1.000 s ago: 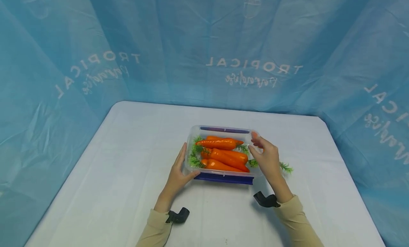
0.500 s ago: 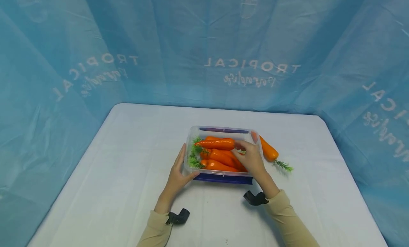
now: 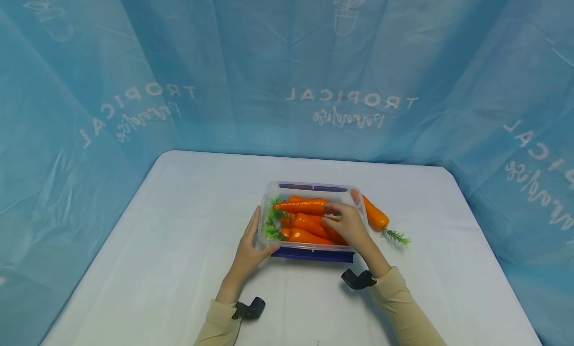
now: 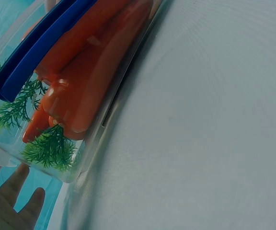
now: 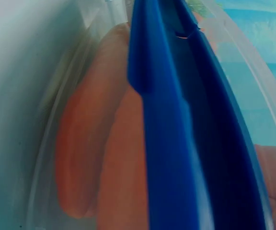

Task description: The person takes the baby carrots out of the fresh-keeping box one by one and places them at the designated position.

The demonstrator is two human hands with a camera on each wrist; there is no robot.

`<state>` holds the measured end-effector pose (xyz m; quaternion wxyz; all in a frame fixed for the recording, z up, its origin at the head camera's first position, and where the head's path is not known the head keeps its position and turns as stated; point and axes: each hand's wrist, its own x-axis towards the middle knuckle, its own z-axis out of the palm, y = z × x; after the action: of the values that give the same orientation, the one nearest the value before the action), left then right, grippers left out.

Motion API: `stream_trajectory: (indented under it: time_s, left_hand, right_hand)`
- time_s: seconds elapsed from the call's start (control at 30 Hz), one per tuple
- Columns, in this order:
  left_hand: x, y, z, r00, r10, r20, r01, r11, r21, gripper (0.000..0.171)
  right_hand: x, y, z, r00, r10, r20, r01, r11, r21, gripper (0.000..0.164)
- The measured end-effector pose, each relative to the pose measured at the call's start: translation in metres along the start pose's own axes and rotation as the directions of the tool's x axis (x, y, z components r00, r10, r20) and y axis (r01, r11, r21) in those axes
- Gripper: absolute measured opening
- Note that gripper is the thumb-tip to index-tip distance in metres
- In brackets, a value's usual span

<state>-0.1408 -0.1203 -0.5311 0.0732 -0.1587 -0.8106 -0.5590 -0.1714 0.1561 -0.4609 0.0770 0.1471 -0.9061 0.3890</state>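
A clear plastic food container (image 3: 269, 196) with blue flap latches (image 3: 312, 255) holds several orange carrots (image 3: 309, 238) with green leafy tops (image 3: 272, 229). My left hand (image 3: 248, 249) rests at its front left corner, thumb at the front rim. In the left wrist view the fingers (image 4: 31, 208) of that hand are straight and spread beside the end wall. My right hand (image 3: 352, 227) reaches inside over the right end, fingertips touching the top carrot (image 3: 300, 205) near its thick end. Its thumb stays apart from the fingers, over a lower carrot. The palm hides the carrots' right ends.
One carrot (image 3: 375, 216) with a green top lies on the white table (image 3: 215, 196) just outside the container's right wall. A blue printed sheet (image 3: 242, 52) hangs around the table's back and sides. Black cameras (image 3: 358, 279) sit on both wrists.
My right hand has moved left and down from above the container's right rim onto the carrots, uncovering the loose carrot outside. My left hand has stayed at the corner.
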Motion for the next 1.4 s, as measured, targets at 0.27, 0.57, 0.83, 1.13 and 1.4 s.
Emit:
stream_trajectory:
  time_s: [0.27,0.57,0.83,1.13,1.4]
  left_hand:
    - [-0.003,0.003,-0.001,0.999,-0.036,0.005,0.036,0.999,0.018,0.104]
    - [-0.003,0.015,-0.003,0.999,-0.038,0.002,0.038,0.999,0.010,0.102]
    - [-0.001,-0.002,0.000,1.000,-0.018,0.001,0.018,1.000,0.000,0.105]
    - [-0.003,0.040,-0.009,0.999,-0.037,0.020,0.037,0.999,0.007,0.097]
    - [-0.003,0.040,-0.008,0.999,-0.045,0.019,0.044,0.999,0.009,0.097]
  right_hand:
    - [-0.001,0.000,0.003,0.998,0.007,0.060,-0.007,1.000,0.000,0.031]
    - [0.000,-0.001,0.003,0.992,0.007,0.125,-0.003,1.000,-0.027,0.033]
    - [0.000,0.002,0.004,0.989,-0.036,0.144,0.041,0.999,-0.033,0.034]
    - [0.001,0.005,0.004,0.957,-0.009,0.291,0.005,1.000,0.014,0.039]
    - [0.002,0.005,0.004,0.942,-0.020,0.335,0.026,1.000,-0.011,0.039]
